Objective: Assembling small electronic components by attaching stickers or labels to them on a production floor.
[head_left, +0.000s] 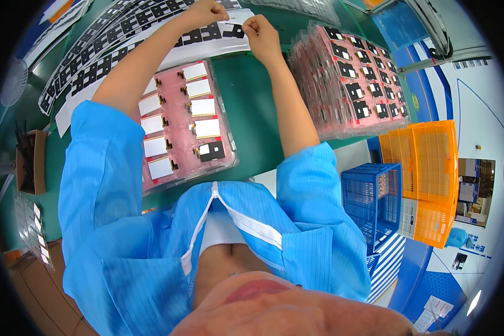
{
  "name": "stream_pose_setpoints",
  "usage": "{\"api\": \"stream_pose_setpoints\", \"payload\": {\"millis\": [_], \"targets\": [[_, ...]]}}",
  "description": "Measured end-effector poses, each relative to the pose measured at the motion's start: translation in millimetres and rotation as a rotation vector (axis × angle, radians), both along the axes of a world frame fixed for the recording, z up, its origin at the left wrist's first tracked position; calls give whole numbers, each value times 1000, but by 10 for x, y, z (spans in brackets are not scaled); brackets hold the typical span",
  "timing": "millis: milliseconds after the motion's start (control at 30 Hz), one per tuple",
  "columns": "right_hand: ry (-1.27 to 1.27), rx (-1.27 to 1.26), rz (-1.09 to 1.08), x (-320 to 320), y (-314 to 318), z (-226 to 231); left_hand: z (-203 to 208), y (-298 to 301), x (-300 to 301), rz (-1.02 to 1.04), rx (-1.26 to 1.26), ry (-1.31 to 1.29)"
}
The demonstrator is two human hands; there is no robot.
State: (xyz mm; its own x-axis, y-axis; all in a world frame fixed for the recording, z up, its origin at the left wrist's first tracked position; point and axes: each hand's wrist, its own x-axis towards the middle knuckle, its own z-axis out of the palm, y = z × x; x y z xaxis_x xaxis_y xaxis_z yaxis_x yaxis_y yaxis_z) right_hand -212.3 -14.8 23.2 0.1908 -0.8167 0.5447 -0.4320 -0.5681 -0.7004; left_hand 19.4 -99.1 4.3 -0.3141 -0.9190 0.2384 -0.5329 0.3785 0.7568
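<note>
Both of my hands are at the far edge of the bench, over a white backing strip (224, 47) with black die-cut stickers (191, 38). My left hand (208, 12) is closed, its fingertips pinched together above the strip. Just to its right, my right hand (262, 38) is also closed, fingertips pinched by the strip's end. Whatever is between the fingers is too small to make out. Nearer to me lies a pink tray (176, 120) with two columns of small white-faced screen modules (201, 107). One module (211, 151) at its near right has a black sticker on it.
A tall stack of clear-edged pink trays (341, 84), its top one filled with black-covered modules, stands at right. More sticker sheets (103, 42) spread far left. A cardboard box (36, 162) is at left. Blue (369, 193) and orange crates (431, 173) stand beyond the bench's right side.
</note>
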Motion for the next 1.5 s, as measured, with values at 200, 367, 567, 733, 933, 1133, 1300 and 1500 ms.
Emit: {"api": "stream_pose_setpoints", "payload": {"millis": [200,367,567,733,933,1133,1300,1500], "targets": [[63,219,20,45,-612,-225,185,199,-116,66,34,-72],[-63,189,315,-106,-737,-345,120,180,-287,63,435,67],[0,106,290,-68,-582,-227,-123,-34,-73,-66,350,11],[166,15,216,-242,-511,-142,79,34,-286,-100,341,-8],[165,-32,236,-266,-404,-103,271,168,-291,-184,297,-134],[71,116,391,-301,-273,117,304,136,-180,-447,343,-79],[-43,325,513,-387,-195,327,566,290,-247,-535,378,-57],[18,200,513,-384,-96,497,747,441,-238,-519,357,-17]]}}
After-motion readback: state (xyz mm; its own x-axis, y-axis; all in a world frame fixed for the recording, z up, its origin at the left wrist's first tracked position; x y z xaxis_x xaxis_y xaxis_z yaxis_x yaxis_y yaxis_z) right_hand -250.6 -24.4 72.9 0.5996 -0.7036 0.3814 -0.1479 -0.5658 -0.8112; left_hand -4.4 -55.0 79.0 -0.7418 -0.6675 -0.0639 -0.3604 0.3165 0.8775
